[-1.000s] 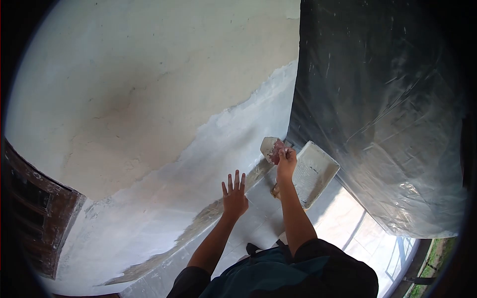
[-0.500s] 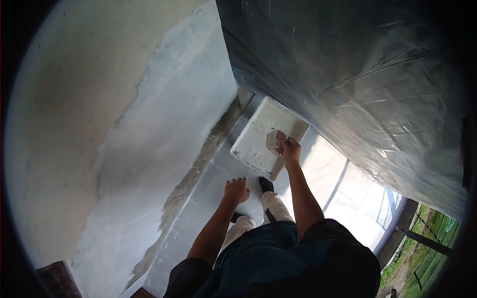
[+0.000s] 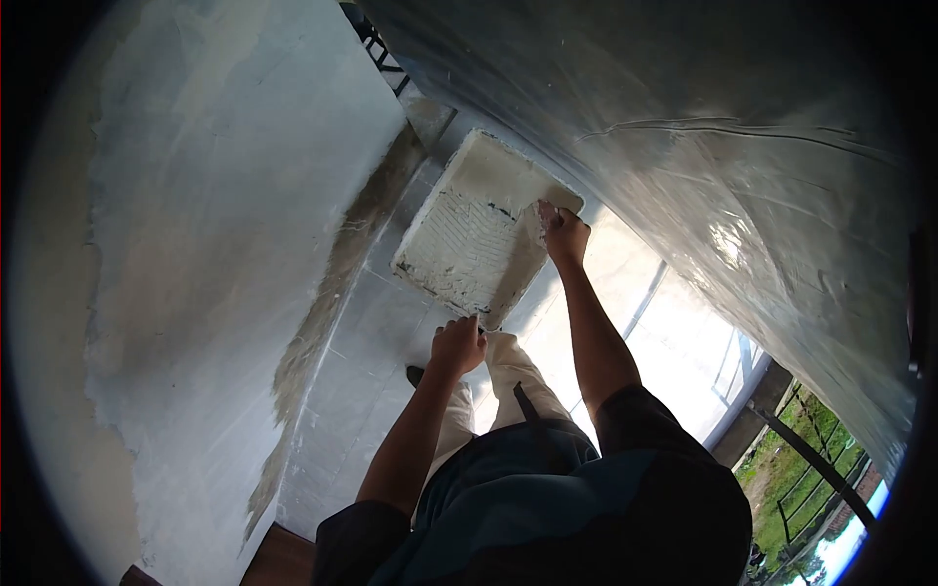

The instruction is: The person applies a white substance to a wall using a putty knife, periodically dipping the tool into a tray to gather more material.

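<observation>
A shallow, whitish paint tray [image 3: 467,230] with a ribbed bottom, coated in thick cream-white material, lies on the floor ahead of me. My right hand [image 3: 567,237] is closed around a scraper [image 3: 544,220] with a smeared, pinkish-brown body, at the tray's right side. Its blade is mostly hidden from view. My left hand [image 3: 459,345] is curled closed right beside the tray's near corner. Whether its fingers grip the rim or some small thing does not show.
On the left rises a wall [image 3: 225,195] partly covered in pale, uneven coating. Plastic sheeting [image 3: 703,166] hangs along the right. The grey floor [image 3: 362,332] runs between them, with a bright patch at right. Grass and a dark rail [image 3: 821,469] appear at lower right.
The view has shifted, and the tray looks larger. My right hand has taken the scraper from mid-tray to its right edge. My left hand has closed and come to the near corner.
</observation>
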A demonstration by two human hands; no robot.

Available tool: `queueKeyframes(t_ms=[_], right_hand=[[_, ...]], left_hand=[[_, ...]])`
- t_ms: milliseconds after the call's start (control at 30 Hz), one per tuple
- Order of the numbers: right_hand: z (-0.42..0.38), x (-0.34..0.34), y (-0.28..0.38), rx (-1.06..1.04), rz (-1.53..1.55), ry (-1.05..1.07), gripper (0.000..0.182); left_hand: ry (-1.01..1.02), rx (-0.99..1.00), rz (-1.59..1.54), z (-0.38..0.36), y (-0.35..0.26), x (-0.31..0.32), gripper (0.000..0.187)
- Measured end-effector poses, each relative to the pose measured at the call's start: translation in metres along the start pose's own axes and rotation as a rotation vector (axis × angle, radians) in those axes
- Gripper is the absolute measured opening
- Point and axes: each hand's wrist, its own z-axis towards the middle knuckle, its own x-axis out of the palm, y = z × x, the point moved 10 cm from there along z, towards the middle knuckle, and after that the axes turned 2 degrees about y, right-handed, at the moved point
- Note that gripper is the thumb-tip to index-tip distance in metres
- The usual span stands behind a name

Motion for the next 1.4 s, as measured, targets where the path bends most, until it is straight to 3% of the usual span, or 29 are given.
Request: queueKeyframes(t_ms=[167,633,700,1033,1133,1200,1333,1400], right_hand=[[-0.003,0.007,-0.001,-0.023,0.027,-0.041,0.006],[0.014,0.02,0.002,-0.069,-0.063,-0.016,0.006],[0.019,0.03,-0.003,-0.018,-0.081,0.127,0.01],[0.009,0.042,-0.013,0.004,0.014,0.283,0.01],[0.001,0.049,0.002,-0.141,0.009,0.274,0.016],[-0.006,0.06,0.003,-0.019,0.006,0.446,0.017],[-0.02,0.069,0.011,-0.152,0.012,0.401,0.019],[-0.031,0.073,0.014,-0.01,0.093,0.519,0.018]], left_hand=[[-0.006,-0.039,-0.084,-0.004,0.011,0.009,0.038],[-0.024,-0.16,-0.171,-0.013,0.047,0.019,0.044],[-0.021,-0.157,-0.184,-0.012,0.048,0.025,0.046],[0.04,-0.187,-0.204,-0.025,0.047,0.039,0.05],[0.045,-0.207,-0.213,-0.029,0.05,0.04,0.051],[0.034,-0.207,-0.209,-0.033,0.054,0.046,0.051],[0.007,-0.227,-0.222,-0.043,0.064,0.046,0.052],[-0.003,-0.252,-0.232,-0.052,0.069,0.042,0.052]])
